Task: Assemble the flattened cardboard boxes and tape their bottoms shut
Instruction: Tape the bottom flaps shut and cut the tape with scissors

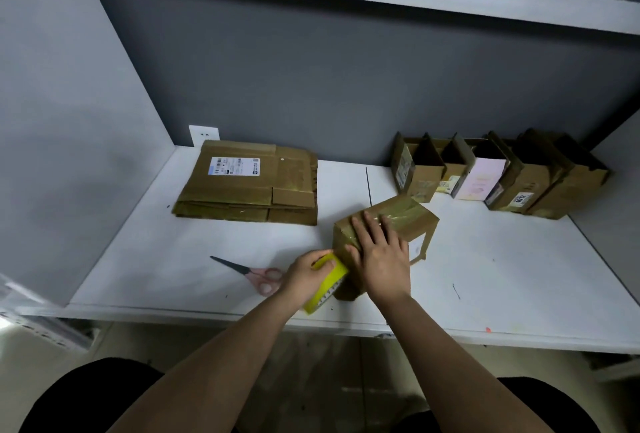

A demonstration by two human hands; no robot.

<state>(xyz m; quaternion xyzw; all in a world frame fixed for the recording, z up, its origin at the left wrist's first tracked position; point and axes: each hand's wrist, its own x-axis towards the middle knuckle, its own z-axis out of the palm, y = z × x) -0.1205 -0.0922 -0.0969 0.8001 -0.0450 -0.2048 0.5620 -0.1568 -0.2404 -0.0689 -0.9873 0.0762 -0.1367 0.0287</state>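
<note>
A small brown cardboard box stands upside down near the table's front edge, with shiny tape across its closed bottom flaps. My right hand lies flat on the box's top and near face, fingers straight, pressing the tape down. My left hand grips a yellow tape roll against the box's near left corner. A stack of flattened cardboard boxes lies at the back left of the table; the top one bears a white shipping label.
Pink-handled scissors lie on the white table just left of my left hand. A row of several assembled open boxes stands at the back right against the grey wall. A shelf runs overhead.
</note>
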